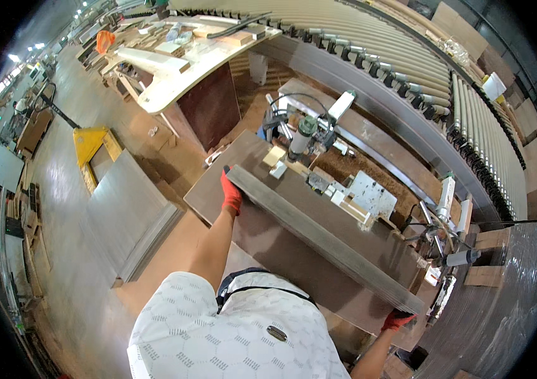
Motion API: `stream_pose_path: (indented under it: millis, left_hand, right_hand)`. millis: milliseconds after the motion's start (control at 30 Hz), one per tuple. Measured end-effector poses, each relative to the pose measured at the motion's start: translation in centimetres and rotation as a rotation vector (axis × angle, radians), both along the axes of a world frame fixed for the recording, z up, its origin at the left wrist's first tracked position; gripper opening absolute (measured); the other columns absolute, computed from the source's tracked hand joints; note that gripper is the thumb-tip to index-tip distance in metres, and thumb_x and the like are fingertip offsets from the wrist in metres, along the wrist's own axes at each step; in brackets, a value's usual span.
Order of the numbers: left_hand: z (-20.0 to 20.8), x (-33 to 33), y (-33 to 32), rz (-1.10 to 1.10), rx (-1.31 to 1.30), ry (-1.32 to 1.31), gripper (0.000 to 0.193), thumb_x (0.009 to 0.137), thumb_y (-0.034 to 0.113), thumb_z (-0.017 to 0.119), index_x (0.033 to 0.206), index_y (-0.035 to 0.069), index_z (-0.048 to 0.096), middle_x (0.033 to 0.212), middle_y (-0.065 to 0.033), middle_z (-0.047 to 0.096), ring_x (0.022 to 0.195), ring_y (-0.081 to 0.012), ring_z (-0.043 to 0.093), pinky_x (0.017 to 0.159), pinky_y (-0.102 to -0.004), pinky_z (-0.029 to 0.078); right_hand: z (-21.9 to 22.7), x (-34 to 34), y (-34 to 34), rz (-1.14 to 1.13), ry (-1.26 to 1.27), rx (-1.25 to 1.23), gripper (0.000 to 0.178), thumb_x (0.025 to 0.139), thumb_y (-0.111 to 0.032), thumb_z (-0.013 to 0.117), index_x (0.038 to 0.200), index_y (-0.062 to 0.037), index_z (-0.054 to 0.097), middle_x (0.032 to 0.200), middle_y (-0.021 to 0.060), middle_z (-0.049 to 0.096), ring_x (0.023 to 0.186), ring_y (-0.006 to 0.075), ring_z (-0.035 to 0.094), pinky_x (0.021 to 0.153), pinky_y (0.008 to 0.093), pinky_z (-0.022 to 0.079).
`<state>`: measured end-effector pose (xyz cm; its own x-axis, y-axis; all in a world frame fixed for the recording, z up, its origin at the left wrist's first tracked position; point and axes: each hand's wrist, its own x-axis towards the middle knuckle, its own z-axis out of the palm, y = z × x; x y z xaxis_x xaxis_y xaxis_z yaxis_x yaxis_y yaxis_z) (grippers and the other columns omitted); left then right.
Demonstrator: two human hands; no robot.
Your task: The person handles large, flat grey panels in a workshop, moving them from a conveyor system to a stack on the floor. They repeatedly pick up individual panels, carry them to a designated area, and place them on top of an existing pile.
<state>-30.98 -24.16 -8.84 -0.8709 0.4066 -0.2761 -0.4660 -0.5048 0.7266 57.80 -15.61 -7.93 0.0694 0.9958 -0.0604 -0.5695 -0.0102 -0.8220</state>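
One shirt (237, 335), two hands (231, 194) (398, 319), one board (320, 236)

The left hand (231, 194), in a red glove (234, 202), is curled in a grip near the centre of the frame, its bare forearm (213, 247) stretching up from a patterned white sleeve (176, 300). Well apart, at lower right, the right hand (398, 320), gloved alike, also grips; the right forearm (371, 357) enters from the bottom edge.
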Motion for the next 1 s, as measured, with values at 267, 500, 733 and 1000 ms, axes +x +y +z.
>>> stream_pose_path:
  millis: [267,500,733,1000]
  left_hand:
    - [-4.5,-6.1,-2.4,-0.023,0.062,0.02,0.05,0.111,0.051,0.054,0.124,0.007,0.072,0.112,-0.0012,0.07,0.103,-0.0167,0.063,0.101,-0.0345,0.05]
    - [1.8,-6.6,-5.2,-0.385,0.058,0.118,0.066,0.109,0.063,0.049,0.137,0.006,0.069,0.134,-0.0103,0.073,0.125,-0.0254,0.068,0.116,-0.0393,0.048]
    - [1.8,-5.5,-5.7,-0.503,-0.201,0.23,0.061,0.107,0.074,0.045,0.102,0.017,0.067,0.079,0.0076,0.05,0.071,-0.0114,0.045,0.065,-0.028,0.033]
    - [4.0,-5.6,-6.1,-0.475,-0.074,0.357,0.093,0.107,0.077,0.033,0.145,-0.002,0.064,0.138,-0.0123,0.071,0.128,-0.0251,0.064,0.116,-0.0376,0.044]
  right_hand:
    - [1.9,-8.9,-1.4,-0.016,-0.004,0.037,0.075,0.11,-0.061,0.037,0.152,-0.0019,0.057,0.153,0.0161,0.062,0.143,0.0319,0.055,0.126,0.0468,0.034]
    - [4.6,-11.7,-6.0,-0.422,-0.029,-0.217,0.076,0.108,-0.063,0.046,0.162,-0.0094,0.046,0.164,0.0123,0.049,0.149,0.0349,0.047,0.126,0.0518,0.035]
    - [5.1,-12.8,-8.1,-0.72,-0.624,-0.071,0.069,0.112,-0.026,0.051,0.17,-0.0011,0.022,0.17,0.0258,0.035,0.154,0.0401,0.04,0.127,0.0536,0.032]
    - [2.0,-5.3,-5.2,-0.507,-1.164,0.208,0.069,0.11,-0.033,0.052,0.165,0.002,0.03,0.164,0.0264,0.042,0.151,0.0413,0.042,0.128,0.0519,0.031]
